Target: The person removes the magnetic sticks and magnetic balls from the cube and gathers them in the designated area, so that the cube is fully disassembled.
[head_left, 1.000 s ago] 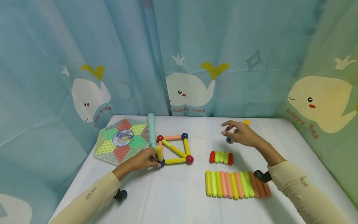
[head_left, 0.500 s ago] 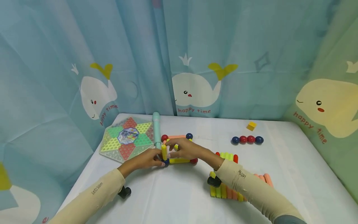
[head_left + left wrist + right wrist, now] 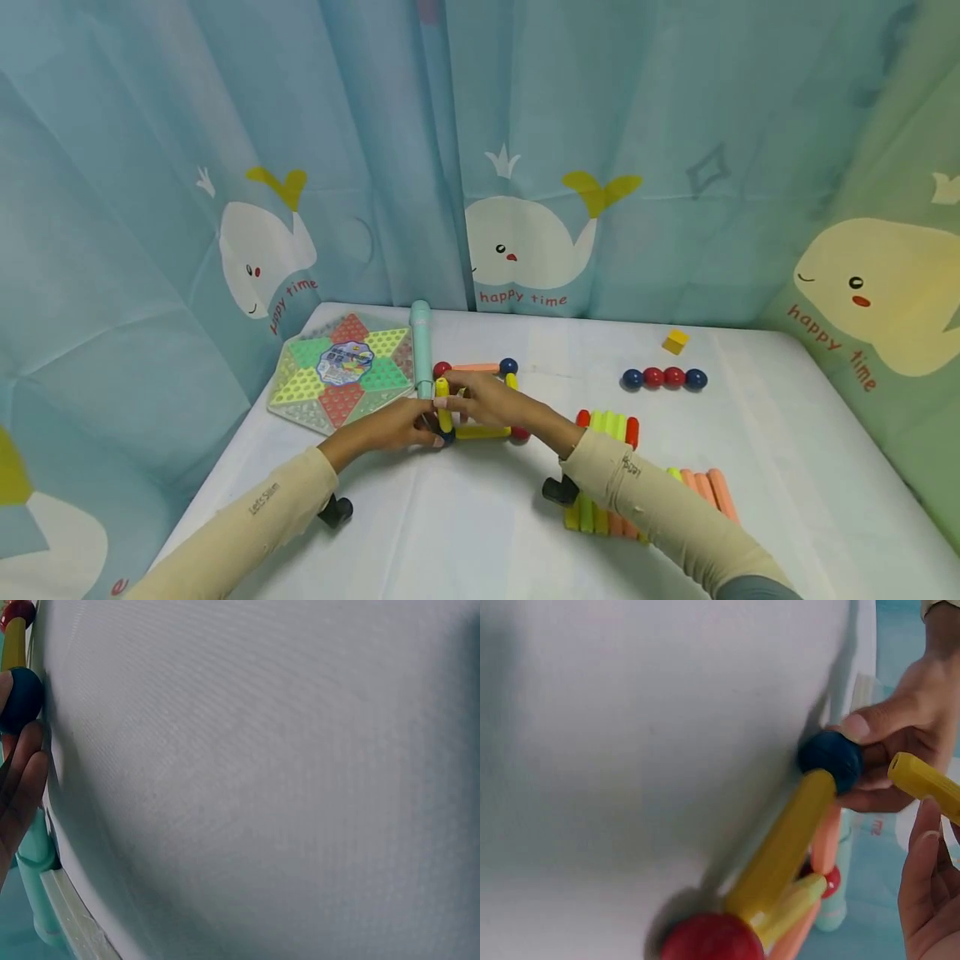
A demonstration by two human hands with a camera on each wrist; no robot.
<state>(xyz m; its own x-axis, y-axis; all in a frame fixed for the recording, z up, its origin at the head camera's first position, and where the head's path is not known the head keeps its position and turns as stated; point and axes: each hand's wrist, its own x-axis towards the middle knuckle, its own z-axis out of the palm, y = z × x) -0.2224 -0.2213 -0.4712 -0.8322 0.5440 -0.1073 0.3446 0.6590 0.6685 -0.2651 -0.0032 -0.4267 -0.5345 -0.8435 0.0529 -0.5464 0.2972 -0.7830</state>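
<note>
A frame of magnetic-looking sticks and balls lies left of the middle of the table. My left hand (image 3: 393, 427) holds the blue ball (image 3: 831, 761) at its near left corner, thumb on top in the right wrist view. My right hand (image 3: 487, 398) pinches a yellow stick (image 3: 443, 404), nearly upright above that ball. In the right wrist view a gap shows between the stick's hollow end and the ball. Another yellow stick (image 3: 784, 844) runs from the blue ball to a red ball (image 3: 712, 941). The right hand covers part of the frame in the head view.
Left of the frame are a star-patterned game board (image 3: 303, 387) and a mint tube (image 3: 422, 346). A row of red and blue balls (image 3: 653, 378) and a yellow cube (image 3: 676, 341) sit at the back right. Several short sticks (image 3: 608, 425) and longer ones (image 3: 587, 517) lie partly under the right arm.
My right hand has come left from over the balls to the frame and now pinches the upright yellow stick. My left hand stays at the blue ball. The head view has shifted slightly.
</note>
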